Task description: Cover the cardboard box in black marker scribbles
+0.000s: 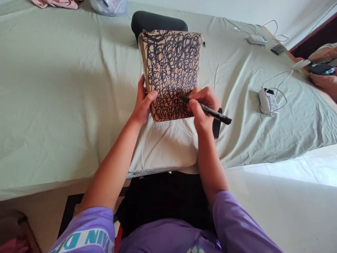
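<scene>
A brown cardboard box [172, 70] stands tilted toward me, its front face covered in looping black scribbles. My left hand [144, 102] grips its lower left edge, thumb on the front and fingers behind the side. In my right hand [203, 105] is a black marker pen [214, 113], closed between thumb and fingers. The marker's dark tip points at the lower middle of the scribbled face, on or very near the surface. Behind the box's top sits a black rounded object [159, 23], partly covered by it. Beneath my right hand lies a dark phone-like slab [217, 126], partly hidden.
A pale green sheet [52, 88] covers the bed. On the right lie a white adapter with a cable [268, 101], another white power brick [256, 39] and a small dark box [278, 49]. A plastic bag [112, 7] and pink cloth [56, 3] rest at the back left.
</scene>
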Available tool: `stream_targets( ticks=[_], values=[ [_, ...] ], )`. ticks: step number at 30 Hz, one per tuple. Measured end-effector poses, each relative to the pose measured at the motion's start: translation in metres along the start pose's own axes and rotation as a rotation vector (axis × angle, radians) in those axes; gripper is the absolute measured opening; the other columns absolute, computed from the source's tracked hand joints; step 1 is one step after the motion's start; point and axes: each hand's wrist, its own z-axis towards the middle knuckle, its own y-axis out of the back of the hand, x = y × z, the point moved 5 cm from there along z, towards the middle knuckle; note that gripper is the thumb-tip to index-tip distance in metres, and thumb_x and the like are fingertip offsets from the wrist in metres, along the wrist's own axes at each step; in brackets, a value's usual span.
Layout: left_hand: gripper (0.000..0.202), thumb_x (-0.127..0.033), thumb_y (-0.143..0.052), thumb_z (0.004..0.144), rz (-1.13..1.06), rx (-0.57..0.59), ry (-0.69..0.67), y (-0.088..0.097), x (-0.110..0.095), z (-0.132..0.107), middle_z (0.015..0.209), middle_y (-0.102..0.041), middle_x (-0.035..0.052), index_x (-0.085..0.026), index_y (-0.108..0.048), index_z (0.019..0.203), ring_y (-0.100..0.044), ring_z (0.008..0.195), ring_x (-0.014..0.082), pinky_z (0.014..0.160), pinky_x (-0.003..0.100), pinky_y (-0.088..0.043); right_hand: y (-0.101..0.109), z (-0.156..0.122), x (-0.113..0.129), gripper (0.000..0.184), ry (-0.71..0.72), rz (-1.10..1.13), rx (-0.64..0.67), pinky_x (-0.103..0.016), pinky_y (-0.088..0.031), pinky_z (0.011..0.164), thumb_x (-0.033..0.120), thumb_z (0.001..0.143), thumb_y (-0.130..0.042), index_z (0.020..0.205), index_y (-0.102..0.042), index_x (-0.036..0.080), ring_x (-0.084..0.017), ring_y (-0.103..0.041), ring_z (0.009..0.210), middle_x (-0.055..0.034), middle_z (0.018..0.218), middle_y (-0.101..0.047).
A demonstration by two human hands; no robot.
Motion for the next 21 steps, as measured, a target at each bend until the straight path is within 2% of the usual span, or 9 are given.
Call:
stream_targets(
  ticks=[3, 5, 7, 9, 11, 13, 17, 19, 21],
  values=[
    [0.094, -0.081, -0.079, 0.078, 0.008, -0.018, -0.046, -0.001, -0.001, -0.002, 0.139, -0.065, 0.0043, -0.044, -0.048, 0.158, -0.049, 0.153, 0.0378, 0.122, 0.051, -0.043, 0.039, -0.009, -0.008, 0.035, -0.030, -0.008, -0.207, -0.036, -0.057, 0.070, 0.061, 0.107, -0.058, 0.114, -0.066, 0.028, -0.018, -0.068, 0.072, 0.0028, 0.076, -0.060],
    [0.096, -0.082, -0.079, 0.077, -0.006, -0.030, -0.053, -0.003, -0.001, -0.002, 0.139, -0.065, 0.0051, -0.044, -0.047, 0.159, -0.047, 0.156, 0.0381, 0.124, 0.051, -0.042, 0.065, -0.016, -0.016, 0.037, -0.063, -0.065, -0.262, -0.033, -0.054, 0.065, 0.063, 0.106, -0.061, 0.116, -0.066, 0.028, -0.017, -0.066, 0.068, 0.0036, 0.074, -0.059],
    [0.098, -0.082, -0.082, 0.074, -0.029, -0.034, -0.041, -0.005, -0.003, -0.003, 0.140, -0.066, 0.0054, -0.044, -0.049, 0.158, -0.047, 0.157, 0.0386, 0.124, 0.051, -0.043, 0.082, -0.023, -0.026, 0.043, -0.113, -0.102, -0.208, -0.032, -0.054, 0.065, 0.066, 0.103, -0.064, 0.120, -0.069, 0.027, -0.016, -0.067, 0.070, 0.0004, 0.084, -0.068],
    [0.094, -0.080, -0.082, 0.074, -0.049, -0.036, -0.023, -0.008, -0.007, -0.004, 0.141, -0.067, 0.0044, -0.043, -0.051, 0.155, -0.046, 0.157, 0.0387, 0.124, 0.052, -0.043, 0.090, -0.029, -0.036, 0.055, -0.192, -0.089, -0.098, -0.032, -0.055, 0.064, 0.071, 0.103, -0.059, 0.132, -0.070, 0.026, -0.016, -0.069, 0.074, -0.0057, 0.105, -0.077],
    [0.086, -0.076, -0.080, 0.079, -0.055, -0.038, -0.002, -0.010, -0.013, -0.006, 0.142, -0.068, 0.0021, -0.041, -0.052, 0.152, -0.045, 0.159, 0.0379, 0.125, 0.054, -0.042, 0.088, -0.035, -0.045, 0.065, -0.280, -0.047, -0.010, -0.031, -0.053, 0.060, 0.074, 0.105, -0.047, 0.146, -0.065, 0.027, -0.016, -0.071, 0.075, -0.0110, 0.124, -0.078],
    [0.079, -0.074, -0.076, 0.082, -0.060, -0.050, 0.030, -0.012, -0.017, -0.006, 0.144, -0.069, -0.0009, -0.041, -0.052, 0.150, -0.042, 0.160, 0.0367, 0.126, 0.055, -0.041, 0.079, -0.040, -0.049, 0.069, -0.348, -0.008, 0.028, -0.030, -0.049, 0.056, 0.074, 0.107, -0.036, 0.151, -0.062, 0.027, -0.016, -0.070, 0.073, -0.0137, 0.129, -0.077],
    [0.075, -0.075, -0.075, 0.082, -0.161, -0.096, 0.066, -0.011, -0.019, -0.003, 0.144, -0.071, -0.0008, -0.038, -0.056, 0.144, -0.043, 0.161, 0.0343, 0.125, 0.052, -0.045, 0.050, -0.053, -0.038, 0.058, -0.405, -0.047, -0.060, -0.032, -0.046, 0.057, 0.064, 0.109, -0.039, 0.141, -0.065, 0.022, -0.014, -0.058, 0.059, -0.0079, 0.100, -0.076],
    [0.074, -0.076, -0.075, 0.081, -0.225, -0.105, 0.068, -0.010, -0.017, -0.001, 0.143, -0.072, 0.0040, -0.033, -0.060, 0.139, -0.050, 0.157, 0.0341, 0.122, 0.049, -0.049, 0.039, -0.063, -0.022, 0.044, -0.357, -0.156, -0.156, -0.032, -0.048, 0.065, 0.058, 0.109, -0.045, 0.124, -0.066, 0.023, -0.016, -0.057, 0.064, -0.0020, 0.083, -0.068],
    [0.073, -0.076, -0.077, 0.081, -0.268, -0.113, 0.075, -0.008, -0.015, 0.001, 0.144, -0.072, 0.0073, -0.030, -0.062, 0.136, -0.057, 0.152, 0.0346, 0.120, 0.047, -0.053, 0.029, -0.074, -0.007, 0.034, -0.303, -0.249, -0.151, -0.034, -0.050, 0.072, 0.054, 0.108, -0.049, 0.114, -0.064, 0.024, -0.018, -0.060, 0.070, -0.0007, 0.080, -0.064]
  ],
)
